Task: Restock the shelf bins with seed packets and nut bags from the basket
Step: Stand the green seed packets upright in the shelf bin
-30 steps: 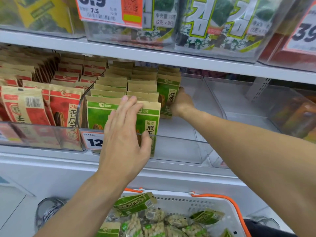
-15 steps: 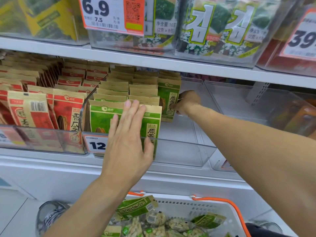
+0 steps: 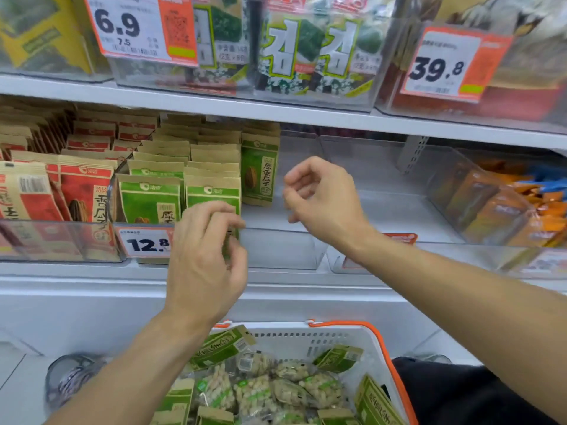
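Green seed packets (image 3: 211, 191) stand in rows in a clear shelf bin (image 3: 279, 250), with one more green packet (image 3: 259, 170) upright at the right of the rows. My left hand (image 3: 205, 259) hovers in front of the bin's front wall, fingers loosely curled, holding nothing. To its right my right hand (image 3: 322, 200) is in the air before the bin's bare right part, also loosely curled and holding nothing. Below, a white basket (image 3: 337, 334) with an orange handle holds green seed packets (image 3: 224, 348) and clear nut bags (image 3: 254, 391).
Red seed packets (image 3: 86, 194) fill the bin on the left. A clear bin (image 3: 383, 194) stands right of the green one, then a bin of orange packets (image 3: 491, 207). A shelf board (image 3: 306, 115) with seaweed packs (image 3: 306, 53) overhangs closely. Price tag 12.8 (image 3: 147, 243) hangs on the bin front.
My left hand has come off the front green packets and pulled back with fingers curling. My right hand has let go of the rear packet and drawn out of the bin.
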Available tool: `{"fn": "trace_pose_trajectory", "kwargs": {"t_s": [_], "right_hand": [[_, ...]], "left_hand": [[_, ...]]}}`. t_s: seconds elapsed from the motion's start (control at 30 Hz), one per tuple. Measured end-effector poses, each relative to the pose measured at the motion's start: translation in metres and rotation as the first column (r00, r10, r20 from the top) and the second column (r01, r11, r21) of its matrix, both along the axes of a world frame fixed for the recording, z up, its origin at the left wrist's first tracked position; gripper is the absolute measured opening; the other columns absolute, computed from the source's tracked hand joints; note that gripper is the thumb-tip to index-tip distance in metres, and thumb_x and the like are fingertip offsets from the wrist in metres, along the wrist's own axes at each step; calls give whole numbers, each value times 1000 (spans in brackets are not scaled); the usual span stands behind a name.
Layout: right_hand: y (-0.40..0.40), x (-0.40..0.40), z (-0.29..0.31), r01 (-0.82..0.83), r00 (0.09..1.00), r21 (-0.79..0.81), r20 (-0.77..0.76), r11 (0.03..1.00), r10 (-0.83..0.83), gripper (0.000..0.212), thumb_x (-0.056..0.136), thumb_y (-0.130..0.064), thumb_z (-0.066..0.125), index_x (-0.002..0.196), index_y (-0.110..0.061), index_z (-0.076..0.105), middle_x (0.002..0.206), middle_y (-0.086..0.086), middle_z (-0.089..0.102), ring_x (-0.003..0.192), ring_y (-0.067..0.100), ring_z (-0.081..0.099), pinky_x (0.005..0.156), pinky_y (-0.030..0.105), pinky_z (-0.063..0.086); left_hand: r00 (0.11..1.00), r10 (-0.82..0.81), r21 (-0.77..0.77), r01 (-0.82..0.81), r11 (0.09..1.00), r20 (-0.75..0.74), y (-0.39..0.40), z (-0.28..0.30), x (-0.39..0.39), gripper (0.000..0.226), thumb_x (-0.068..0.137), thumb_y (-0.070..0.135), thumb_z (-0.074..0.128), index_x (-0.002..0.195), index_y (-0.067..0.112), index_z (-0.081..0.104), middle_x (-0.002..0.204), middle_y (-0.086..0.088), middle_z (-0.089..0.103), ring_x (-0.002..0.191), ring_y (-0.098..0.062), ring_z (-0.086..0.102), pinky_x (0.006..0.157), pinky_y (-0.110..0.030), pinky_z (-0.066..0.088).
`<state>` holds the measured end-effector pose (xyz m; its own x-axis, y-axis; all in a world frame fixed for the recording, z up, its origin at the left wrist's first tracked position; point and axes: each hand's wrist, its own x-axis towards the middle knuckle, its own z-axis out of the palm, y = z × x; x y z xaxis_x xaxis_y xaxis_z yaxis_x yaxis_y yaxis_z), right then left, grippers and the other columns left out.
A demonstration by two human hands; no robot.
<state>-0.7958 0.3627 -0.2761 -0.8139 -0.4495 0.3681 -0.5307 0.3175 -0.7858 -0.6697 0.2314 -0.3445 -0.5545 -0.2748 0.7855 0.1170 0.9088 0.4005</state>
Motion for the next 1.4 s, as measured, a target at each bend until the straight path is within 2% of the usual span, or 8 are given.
{"fn": "trace_pose_trajectory", "kwargs": {"t_s": [0.1,0.23,0.33,0.57,0.97,1.13,1.27,1.4], "right_hand": [[46,31,-23,-139,983,84,129,987,128,16,85,-9,71,80,-22,62,69,2,66,63,24,69,59,43,61],[99,49,-95,-235,884,286,459,929,82,8,88,-6,71,88,-9,64,73,9,64,63,27,68,63,47,62],[126,52,-154,-361,871,551,487,752,63,8,89,-17,71,90,-13,64,79,1,66,66,10,64,77,40,58],[178,84,-238,-527,846,809,530,261,67,20,94,-26,61,91,-7,56,92,17,61,79,29,55,70,37,46],[181,112,-262,-482,868,837,497,258,10,59,83,-53,69,121,-12,50,117,9,57,107,28,53,85,36,49],[178,111,-257,-487,845,814,531,316,-67,49,79,-40,78,115,-17,54,112,2,58,98,21,56,87,34,54],[176,113,-253,-483,842,822,530,300,-97,55,81,-37,79,125,-15,55,121,5,57,103,21,58,90,31,52],[173,118,-256,-511,832,828,544,233,-109,57,87,-36,73,134,-16,49,138,14,43,115,29,55,99,35,49]], "left_hand": [[923,-145,170,89,982,357,32,-34,5,13,89,14,52,99,17,59,103,4,54,98,-19,55,82,-34,43],[567,-238,191,141,971,789,66,-103,23,20,93,27,52,111,21,59,112,3,58,106,-19,56,90,-34,46],[312,-306,286,110,952,899,85,-144,42,20,94,31,49,109,21,58,110,2,62,104,-19,59,88,-34,50],[1,-347,346,-57,936,938,121,-200,77,27,96,31,54,118,16,54,103,-2,62,86,-18,59,72,-28,46],[216,-534,565,-486,667,817,143,-206,86,52,85,16,75,128,12,46,94,0,63,74,-6,60,58,-14,44],[105,-618,556,-572,603,779,140,-198,82,54,83,26,78,127,1,57,88,-5,70,55,-6,59,53,-19,46],[90,-602,548,-536,642,794,144,-195,81,39,82,33,77,107,8,61,129,-8,58,106,-19,59,91,-31,50],[165,-654,609,-580,542,739,142,-182,75,41,92,16,66,128,3,50,120,-4,57,90,-21,65,72,-28,59]]}}
